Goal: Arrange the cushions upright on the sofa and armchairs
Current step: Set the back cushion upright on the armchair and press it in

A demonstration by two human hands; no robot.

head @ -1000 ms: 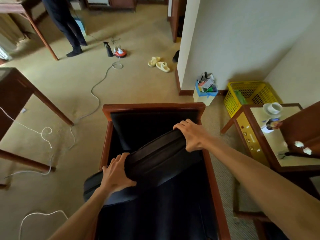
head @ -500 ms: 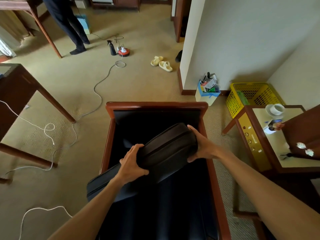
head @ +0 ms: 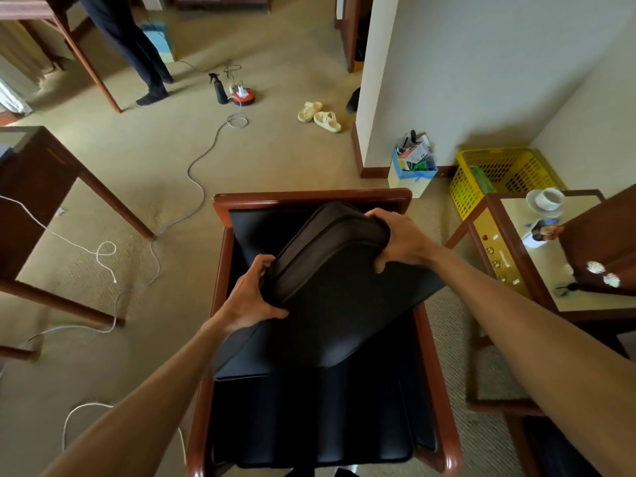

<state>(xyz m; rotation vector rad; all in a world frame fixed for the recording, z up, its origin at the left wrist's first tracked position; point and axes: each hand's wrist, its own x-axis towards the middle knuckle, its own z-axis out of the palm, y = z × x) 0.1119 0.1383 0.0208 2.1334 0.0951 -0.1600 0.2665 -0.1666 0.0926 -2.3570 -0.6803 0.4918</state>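
I judge I'm mid-way through standing the cushion (head: 330, 270) in the armchair (head: 309, 197), my left hand (head: 249, 297) and right hand (head: 399, 241) curled round its top corners, next needing it squared against the backrest; it's dark, thick, piped, tilted over the seat.

a black leather cushion (head: 339, 280), thick and roughly square with a piped seam running round its edge, is held tilted over the seat of an armchair (head: 434, 390), its upper edge near the chair's backrest and one lower corner jutting past the arm on the right. the armchair has a glossy reddish wood frame and a black leather seat and back.
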